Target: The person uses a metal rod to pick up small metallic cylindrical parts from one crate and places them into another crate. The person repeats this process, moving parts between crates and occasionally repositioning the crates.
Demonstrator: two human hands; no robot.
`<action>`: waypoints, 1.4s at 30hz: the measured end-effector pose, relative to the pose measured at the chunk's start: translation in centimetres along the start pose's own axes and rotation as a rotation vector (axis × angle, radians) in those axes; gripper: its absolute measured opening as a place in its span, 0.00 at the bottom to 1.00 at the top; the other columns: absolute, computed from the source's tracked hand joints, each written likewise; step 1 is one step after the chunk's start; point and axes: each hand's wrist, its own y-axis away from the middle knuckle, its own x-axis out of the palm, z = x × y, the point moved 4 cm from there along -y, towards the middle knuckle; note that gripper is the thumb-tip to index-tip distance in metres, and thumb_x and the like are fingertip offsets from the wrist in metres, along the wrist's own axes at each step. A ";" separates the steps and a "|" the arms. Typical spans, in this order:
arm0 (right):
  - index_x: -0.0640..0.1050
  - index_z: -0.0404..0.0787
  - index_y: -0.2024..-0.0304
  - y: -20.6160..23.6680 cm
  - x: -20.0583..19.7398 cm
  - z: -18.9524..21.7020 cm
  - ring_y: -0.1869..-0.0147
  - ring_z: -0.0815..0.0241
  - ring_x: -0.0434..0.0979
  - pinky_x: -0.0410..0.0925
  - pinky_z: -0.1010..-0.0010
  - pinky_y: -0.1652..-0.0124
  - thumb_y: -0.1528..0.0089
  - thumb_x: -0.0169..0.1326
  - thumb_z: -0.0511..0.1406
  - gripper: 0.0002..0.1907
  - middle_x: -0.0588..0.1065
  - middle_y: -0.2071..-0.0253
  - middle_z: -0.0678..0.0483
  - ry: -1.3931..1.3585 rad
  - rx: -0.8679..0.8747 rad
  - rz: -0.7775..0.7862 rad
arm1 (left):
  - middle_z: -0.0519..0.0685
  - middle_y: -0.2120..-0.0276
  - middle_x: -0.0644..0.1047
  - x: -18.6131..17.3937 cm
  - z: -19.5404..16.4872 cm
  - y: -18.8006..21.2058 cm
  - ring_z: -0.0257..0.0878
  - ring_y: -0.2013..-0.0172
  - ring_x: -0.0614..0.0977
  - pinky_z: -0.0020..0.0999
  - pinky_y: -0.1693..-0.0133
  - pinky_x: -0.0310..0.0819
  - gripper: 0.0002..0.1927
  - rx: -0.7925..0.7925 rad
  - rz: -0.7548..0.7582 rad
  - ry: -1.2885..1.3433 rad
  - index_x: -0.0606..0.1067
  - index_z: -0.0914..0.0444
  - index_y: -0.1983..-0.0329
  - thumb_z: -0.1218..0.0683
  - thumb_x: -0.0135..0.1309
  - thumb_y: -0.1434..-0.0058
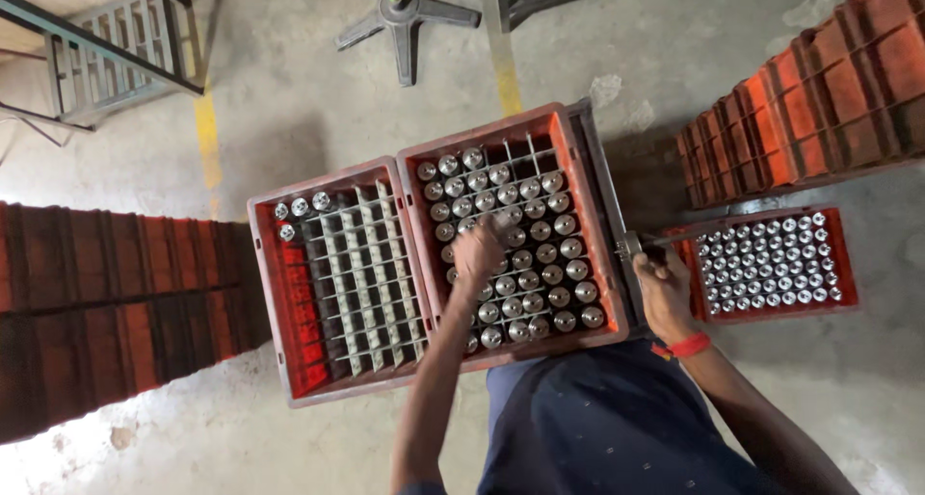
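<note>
Head view: the left hand (479,251) is lowered, fingers bunched, onto upright metal cylinders (525,259) in the middle orange crate (578,158); whether one is pinched cannot be told. The right hand (663,288) is closed around a metal tool (636,245) at the crate's edge. A concrete floor (289,100) is seen below.

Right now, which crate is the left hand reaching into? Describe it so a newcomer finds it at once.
Two red gridded crates sit side by side before the person. The left hand is over the right-hand crate, nearly full of shiny metal cylinders. Its neighbour, the left crate, holds only a few in its top corner.
</note>
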 end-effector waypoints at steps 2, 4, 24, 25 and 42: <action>0.72 0.42 0.64 0.1 -1.3 -0.3 0.60 0.74 0.63 0.61 0.80 0.56 0.34 0.60 0.24 0.11 0.65 0.66 0.66 -0.044 -0.011 -0.028 | 0.57 0.73 0.81 -2.0 0.1 -4.7 0.52 0.77 0.84 0.47 0.77 0.77 0.21 -0.036 -0.073 -0.075 0.70 0.58 0.40 0.45 0.56 0.32; 0.73 0.42 0.66 0.8 -1.7 -0.4 0.62 0.74 0.63 0.61 0.80 0.58 0.35 0.58 0.25 0.09 0.65 0.68 0.66 -0.031 0.028 -0.067 | 0.59 0.65 0.81 -3.6 -0.7 -7.6 0.54 0.72 0.84 0.48 0.75 0.78 0.23 0.018 -0.194 -0.078 0.70 0.58 0.42 0.46 0.59 0.36; 0.76 0.34 0.48 9.4 0.1 -3.2 0.57 0.73 0.64 0.58 0.80 0.57 0.28 0.56 0.32 0.09 0.70 0.61 0.63 0.286 0.245 0.024 | 0.65 0.69 0.80 -19.2 26.5 1.4 0.63 0.69 0.83 0.56 0.67 0.78 0.40 -0.537 -0.440 -0.222 0.56 0.63 0.32 0.44 0.63 0.39; 0.76 0.34 0.48 9.9 0.4 -3.4 0.56 0.74 0.65 0.59 0.81 0.55 0.29 0.55 0.33 0.09 0.70 0.60 0.64 0.326 0.236 0.022 | 0.65 0.68 0.80 -19.6 28.2 1.4 0.64 0.68 0.83 0.57 0.66 0.78 0.39 -0.579 -0.403 -0.226 0.55 0.61 0.30 0.43 0.61 0.35; 0.77 0.33 0.47 11.0 5.6 -5.5 0.56 0.72 0.68 0.62 0.77 0.59 0.33 0.56 0.32 0.13 0.71 0.60 0.61 0.511 0.371 0.109 | 0.49 0.61 0.78 -22.8 20.3 13.2 0.40 0.62 0.81 0.38 0.56 0.77 0.19 0.024 -0.843 0.929 0.73 0.65 0.51 0.57 0.64 0.43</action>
